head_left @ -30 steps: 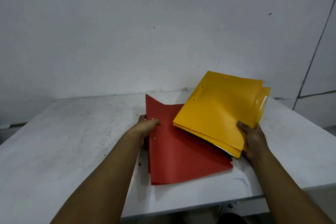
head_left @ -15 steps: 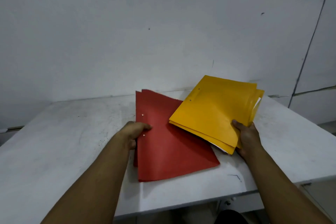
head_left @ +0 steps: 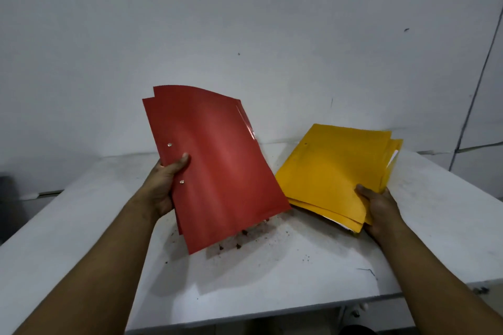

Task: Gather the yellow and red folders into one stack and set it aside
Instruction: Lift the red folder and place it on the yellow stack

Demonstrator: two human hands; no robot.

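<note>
Red folders [head_left: 217,168], flat on the counter [head_left: 272,280] 0.5 s ago, are now lifted clear and tilted upright, the left hand [head_left: 166,185] clamping their near-left edge with its thumb on top. Beside them, the right hand [head_left: 378,207] is closed on the near corner of the yellow folders [head_left: 332,168], held low over the counter. The 2 bundles no longer overlap, so they are free to be merged into 1 stack.

Your one head camera looks forward and down, close over the desk [head_left: 81,226], facing the wall [head_left: 245,22].
</note>
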